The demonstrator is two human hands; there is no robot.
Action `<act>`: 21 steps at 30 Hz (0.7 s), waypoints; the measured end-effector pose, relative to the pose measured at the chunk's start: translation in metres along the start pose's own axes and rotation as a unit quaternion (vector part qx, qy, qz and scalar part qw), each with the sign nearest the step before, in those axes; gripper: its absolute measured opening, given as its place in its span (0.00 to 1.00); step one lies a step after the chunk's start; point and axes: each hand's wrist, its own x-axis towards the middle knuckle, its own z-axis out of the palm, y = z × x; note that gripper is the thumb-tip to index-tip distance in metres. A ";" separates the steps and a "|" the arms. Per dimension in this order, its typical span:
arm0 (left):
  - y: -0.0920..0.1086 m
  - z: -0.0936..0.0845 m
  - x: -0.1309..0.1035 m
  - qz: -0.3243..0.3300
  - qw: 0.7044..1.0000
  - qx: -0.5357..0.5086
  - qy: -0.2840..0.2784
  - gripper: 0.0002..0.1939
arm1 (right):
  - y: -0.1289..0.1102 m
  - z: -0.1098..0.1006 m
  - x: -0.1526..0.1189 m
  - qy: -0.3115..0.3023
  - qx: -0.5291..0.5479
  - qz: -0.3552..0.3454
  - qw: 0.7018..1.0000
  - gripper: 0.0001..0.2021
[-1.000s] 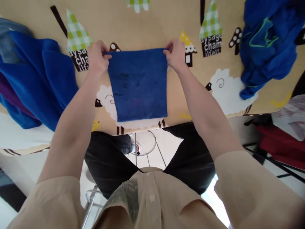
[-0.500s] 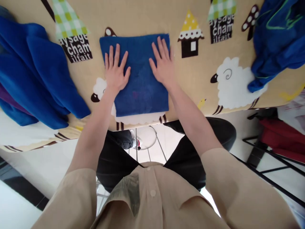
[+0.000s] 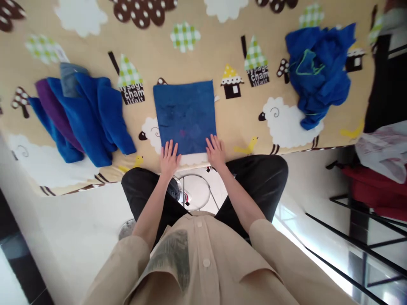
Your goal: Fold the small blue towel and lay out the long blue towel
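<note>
A folded dark blue cloth (image 3: 184, 114) lies flat as a rectangle on the patterned tan tablecloth (image 3: 197, 63), near the table's front edge. My left hand (image 3: 169, 158) rests flat with fingers spread at the cloth's near left corner. At the near right corner my right hand (image 3: 216, 151) lies flat the same way, fingertips on the cloth's near edge. Neither hand grips anything.
A stack of folded blue and purple cloths (image 3: 79, 114) sits at the left. A crumpled blue pile (image 3: 318, 72) lies at the right. A white plastic bag (image 3: 384, 148) and red fabric (image 3: 375, 190) are past the table's right end. My dark-trousered legs (image 3: 254, 182) are below the edge.
My hands let go of the cloth's far corners, pressed flat on it, then slid back to its near edge. The view pulled back, showing more of the table.
</note>
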 end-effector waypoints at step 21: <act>-0.056 -0.039 -0.020 -0.278 0.946 -0.161 0.046 0.13 | 0.011 -0.024 -0.012 0.062 0.343 0.354 0.868 0.06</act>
